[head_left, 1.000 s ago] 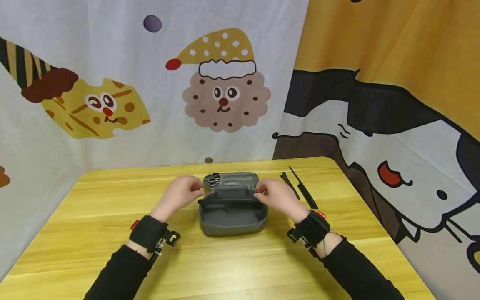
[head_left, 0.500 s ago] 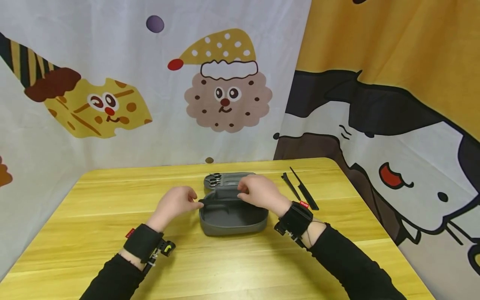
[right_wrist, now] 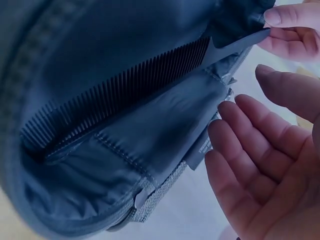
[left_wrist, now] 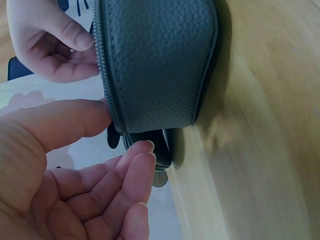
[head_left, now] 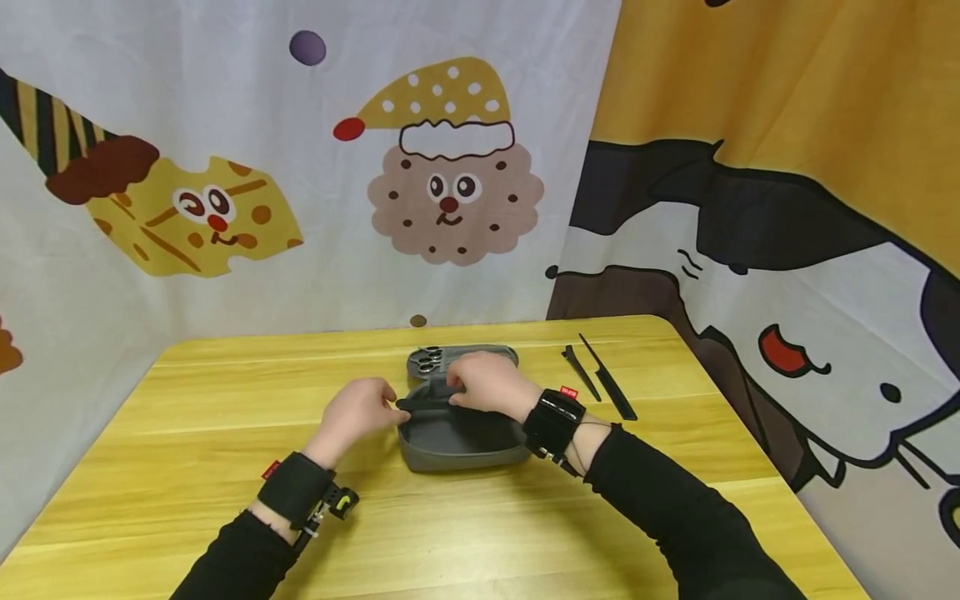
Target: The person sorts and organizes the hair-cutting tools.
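Right hand (head_left: 491, 383) shifted leftward, fingers (right_wrist: 240, 150) parted like the left hand's (head_left: 358, 412), case label (right_wrist: 205, 145) unreadable.

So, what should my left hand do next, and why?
Perhaps use your left hand to nudge the comb in the case further inside: the comb's handle sticks out over the rim, close to that hand's fingers.

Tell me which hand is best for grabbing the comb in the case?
Left, I think: the left hand is by the handle of the comb. The right hand, over the case, is farther from it.
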`<action>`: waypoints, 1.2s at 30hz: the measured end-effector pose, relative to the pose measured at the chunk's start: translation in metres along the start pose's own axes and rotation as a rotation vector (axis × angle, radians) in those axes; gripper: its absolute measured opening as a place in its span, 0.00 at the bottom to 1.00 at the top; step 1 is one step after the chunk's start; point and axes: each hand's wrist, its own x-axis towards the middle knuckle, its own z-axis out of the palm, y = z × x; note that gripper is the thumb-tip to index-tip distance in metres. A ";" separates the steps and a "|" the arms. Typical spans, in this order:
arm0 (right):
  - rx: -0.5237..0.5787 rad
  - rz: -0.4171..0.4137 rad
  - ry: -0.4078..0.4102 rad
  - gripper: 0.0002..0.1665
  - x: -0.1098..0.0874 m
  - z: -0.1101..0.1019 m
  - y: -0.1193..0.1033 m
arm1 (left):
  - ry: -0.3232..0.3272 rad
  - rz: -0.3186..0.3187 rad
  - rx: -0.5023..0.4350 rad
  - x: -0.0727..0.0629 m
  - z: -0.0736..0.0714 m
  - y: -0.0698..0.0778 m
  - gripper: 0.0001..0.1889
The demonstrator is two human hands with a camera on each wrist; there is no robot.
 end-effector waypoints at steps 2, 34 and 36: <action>-0.010 0.001 -0.016 0.13 0.003 0.001 -0.002 | -0.006 -0.009 0.001 0.000 0.001 0.000 0.18; -0.145 -0.035 -0.068 0.07 0.018 0.027 -0.018 | 0.012 -0.008 -0.038 0.001 0.006 0.001 0.19; -0.164 -0.035 -0.081 0.05 0.018 0.026 -0.019 | 0.015 -0.003 -0.038 0.001 0.006 0.002 0.19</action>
